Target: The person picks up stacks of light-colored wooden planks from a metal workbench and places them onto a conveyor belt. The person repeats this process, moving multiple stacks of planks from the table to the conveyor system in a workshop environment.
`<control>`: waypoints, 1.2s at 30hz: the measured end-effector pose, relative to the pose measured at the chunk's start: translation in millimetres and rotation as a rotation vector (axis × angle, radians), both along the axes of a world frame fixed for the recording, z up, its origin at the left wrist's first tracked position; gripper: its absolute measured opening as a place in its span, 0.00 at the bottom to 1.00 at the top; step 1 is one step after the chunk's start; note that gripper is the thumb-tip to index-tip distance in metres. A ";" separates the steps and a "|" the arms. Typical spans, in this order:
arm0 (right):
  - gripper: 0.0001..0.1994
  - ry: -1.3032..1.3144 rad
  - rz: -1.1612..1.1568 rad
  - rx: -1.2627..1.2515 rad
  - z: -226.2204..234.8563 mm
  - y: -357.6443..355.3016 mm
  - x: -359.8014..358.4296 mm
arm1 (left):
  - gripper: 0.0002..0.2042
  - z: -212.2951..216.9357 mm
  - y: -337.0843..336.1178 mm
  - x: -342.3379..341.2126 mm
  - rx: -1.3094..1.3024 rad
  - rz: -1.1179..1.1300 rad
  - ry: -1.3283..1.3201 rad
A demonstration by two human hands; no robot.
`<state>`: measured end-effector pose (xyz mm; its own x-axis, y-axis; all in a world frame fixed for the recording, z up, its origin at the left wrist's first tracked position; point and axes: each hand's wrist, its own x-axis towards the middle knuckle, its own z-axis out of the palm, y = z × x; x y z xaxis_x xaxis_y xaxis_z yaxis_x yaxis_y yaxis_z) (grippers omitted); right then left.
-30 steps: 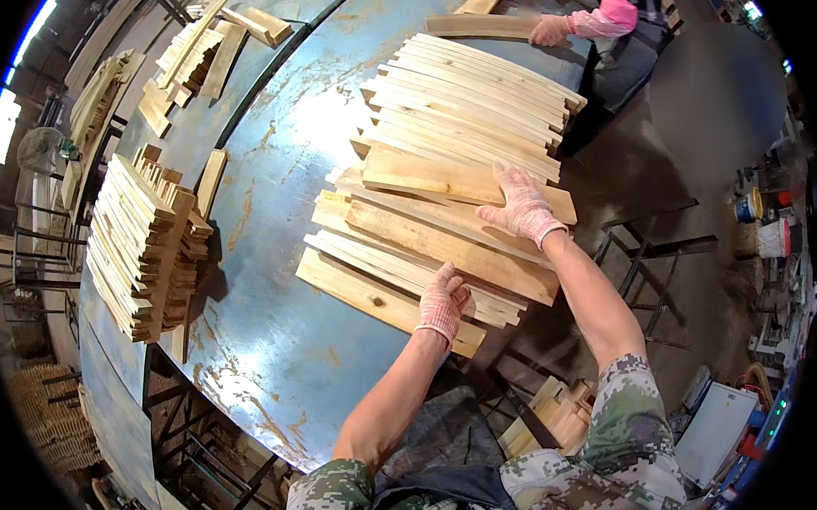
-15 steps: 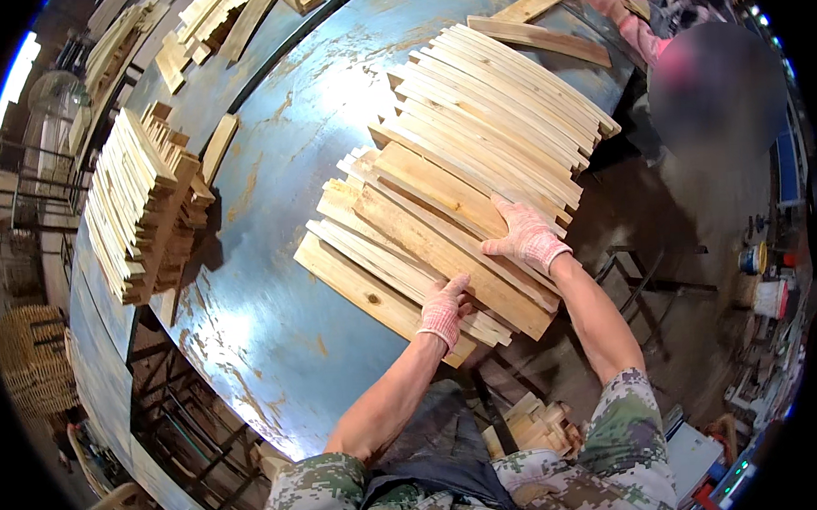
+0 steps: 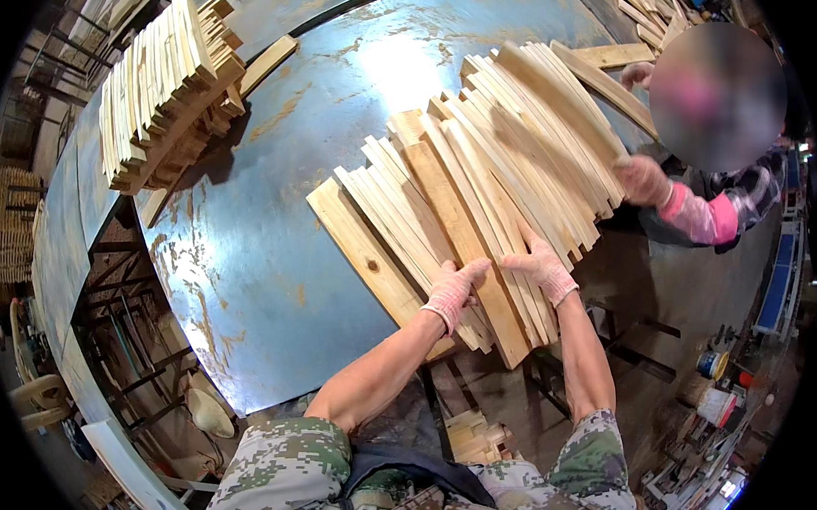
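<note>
Rows of pale wooden strips point(image 3: 549, 130) lie side by side on a blue metal-topped table point(image 3: 291, 287). My left hand point(image 3: 456, 292), in a pinkish knit glove, is closed at the near part of a broad wooden plank point(image 3: 457, 225), its thumb across the plank's face and its other fingers partly hidden. Just right of it, my gloved right hand point(image 3: 544, 267) rests on narrow strips, fingers stretched forward and thumb pointing toward the plank. A wide board with a dark knot point(image 3: 363, 248) lies at the left end of the row.
Another person's gloved hand point(image 3: 644, 181) is at the right end of the strips. A tall stack of wood point(image 3: 164, 92) stands far left. Loose boards point(image 3: 614, 56) lie at the back right. Wood offcuts point(image 3: 476, 437) sit below the table's near edge; buckets point(image 3: 716, 406) stand at right.
My view has shifted. My hands have come closer together around the broad plank, which now lies apart from the strips on its left. The other person's hand has reached the strips' right end.
</note>
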<state>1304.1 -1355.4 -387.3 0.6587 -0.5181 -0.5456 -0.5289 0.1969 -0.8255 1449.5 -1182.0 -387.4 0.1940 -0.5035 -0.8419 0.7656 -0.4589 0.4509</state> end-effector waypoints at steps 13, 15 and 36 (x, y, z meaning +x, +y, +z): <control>0.34 0.471 0.339 -0.383 28.2 69.4 27.0 | 0.42 21.2 33.4 22.3 0.156 -0.435 -0.692; 0.28 0.443 0.393 -0.372 39.9 66.9 26.9 | 0.45 21.6 35.0 24.3 0.126 -0.362 -0.482; 0.49 0.316 -0.097 -0.327 19.3 69.3 27.8 | 0.42 -30.5 74.7 9.7 -0.211 -0.290 -0.483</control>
<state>1331.9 -1286.1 -368.0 0.4267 -0.7474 -0.5092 -0.7563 0.0138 -0.6541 1459.2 -1107.3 -417.9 0.3596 -0.7397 -0.5688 0.3078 -0.4814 0.8207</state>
